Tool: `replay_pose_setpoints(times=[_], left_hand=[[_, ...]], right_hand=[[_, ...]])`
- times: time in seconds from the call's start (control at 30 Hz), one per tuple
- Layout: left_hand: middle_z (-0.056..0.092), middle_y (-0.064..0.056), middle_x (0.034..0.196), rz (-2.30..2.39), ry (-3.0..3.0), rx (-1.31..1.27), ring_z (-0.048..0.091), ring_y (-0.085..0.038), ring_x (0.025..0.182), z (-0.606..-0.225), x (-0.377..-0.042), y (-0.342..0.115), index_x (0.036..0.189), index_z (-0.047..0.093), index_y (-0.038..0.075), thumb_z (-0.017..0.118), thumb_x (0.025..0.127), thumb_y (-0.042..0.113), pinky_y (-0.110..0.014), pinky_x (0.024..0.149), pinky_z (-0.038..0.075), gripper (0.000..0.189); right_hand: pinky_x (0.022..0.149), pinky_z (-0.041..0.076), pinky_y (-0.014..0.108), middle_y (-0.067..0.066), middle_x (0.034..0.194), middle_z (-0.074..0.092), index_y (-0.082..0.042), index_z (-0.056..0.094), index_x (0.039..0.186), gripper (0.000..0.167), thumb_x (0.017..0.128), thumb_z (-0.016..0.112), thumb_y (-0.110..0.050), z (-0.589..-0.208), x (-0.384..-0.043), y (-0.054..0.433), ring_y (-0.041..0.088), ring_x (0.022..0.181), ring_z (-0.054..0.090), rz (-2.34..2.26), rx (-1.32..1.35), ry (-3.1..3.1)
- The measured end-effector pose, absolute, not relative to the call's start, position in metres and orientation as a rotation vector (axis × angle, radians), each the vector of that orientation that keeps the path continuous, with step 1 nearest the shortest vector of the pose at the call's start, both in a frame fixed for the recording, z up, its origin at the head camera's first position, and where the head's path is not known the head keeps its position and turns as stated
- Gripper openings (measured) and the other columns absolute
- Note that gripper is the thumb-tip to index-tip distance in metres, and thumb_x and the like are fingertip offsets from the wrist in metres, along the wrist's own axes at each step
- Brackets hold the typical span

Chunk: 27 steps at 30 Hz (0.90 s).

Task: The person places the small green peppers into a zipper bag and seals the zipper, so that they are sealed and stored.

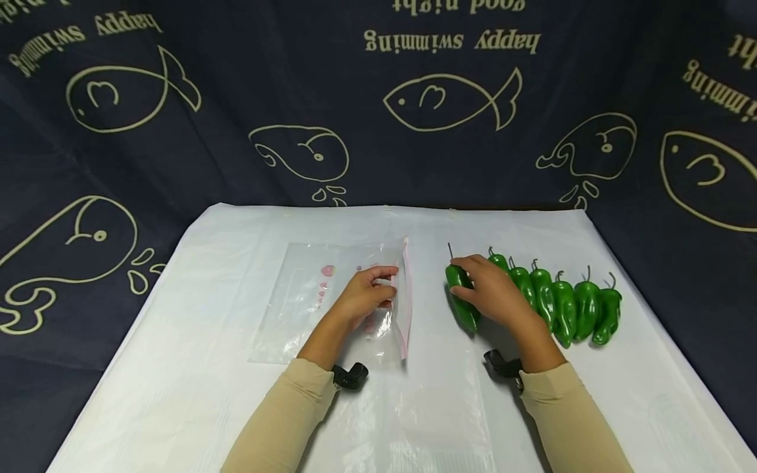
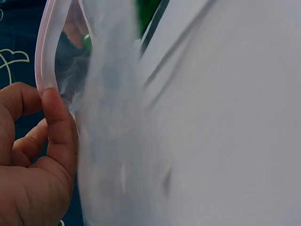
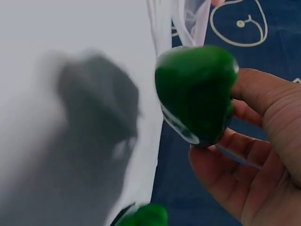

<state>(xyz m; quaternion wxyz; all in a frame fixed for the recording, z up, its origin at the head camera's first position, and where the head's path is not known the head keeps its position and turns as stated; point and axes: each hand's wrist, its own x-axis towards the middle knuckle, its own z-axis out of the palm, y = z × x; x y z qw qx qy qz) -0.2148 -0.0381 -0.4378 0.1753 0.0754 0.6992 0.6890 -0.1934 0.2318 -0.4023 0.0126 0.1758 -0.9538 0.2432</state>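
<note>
Left hand (image 1: 368, 297) pinches clear, crinkled plastic bag (image 1: 298, 299) near pink-edged mouth (image 2: 39, 59). Right hand (image 1: 492, 289) grips glossy, tapered green pepper (image 1: 464, 311). Lumpy pepper row (image 1: 566, 310) farther right.

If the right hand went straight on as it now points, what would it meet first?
Likely the pink zipper edge of the clear zip bag; the right hand might pass above, as depth is unclear.

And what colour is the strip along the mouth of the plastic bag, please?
The strip is pale pink; it shows best in the left wrist view.
</note>
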Motion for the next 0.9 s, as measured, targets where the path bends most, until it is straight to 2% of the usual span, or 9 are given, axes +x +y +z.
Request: replay_pose_setpoints(times=[0.2,0.7,0.9], left_hand=[[0.052,-0.024,0.125,1.948,1.979,0.193,0.058,-0.015,0.079,-0.436,-0.214,-0.039,0.137,0.056,-0.001,0.061,0.087,-0.005,-0.026,0.068,0.056,0.050],[0.051,-0.022,0.127,1.914,1.979,0.205,0.058,-0.015,0.078,-0.436,-0.208,-0.039,0.141,0.051,-0.002,0.059,0.090,-0.005,-0.024,0.066,0.057,0.052],[0.050,-0.023,0.129,1.919,1.974,0.199,0.059,-0.015,0.079,-0.437,-0.209,-0.038,0.142,0.050,-0.001,0.059,0.090,-0.006,-0.024,0.066,0.056,0.053]], right_hand=[[0.079,0.053,0.046,0.017,0.131,0.057,-0.005,0.057,0.137,0.055,0.088,0.077,-0.019,-0.399,-0.197,0.212,0.032,0.099,0.062,0.861,0.559,-2.875],[0.074,0.055,0.038,0.015,0.126,0.059,-0.003,0.059,0.134,0.054,0.087,0.078,-0.019,-0.402,-0.202,0.168,0.027,0.094,0.062,1.017,0.543,-2.785],[0.077,0.055,0.039,0.016,0.124,0.059,-0.002,0.058,0.135,0.054,0.087,0.077,-0.020,-0.403,-0.207,0.156,0.028,0.096,0.061,1.051,0.487,-2.836]])
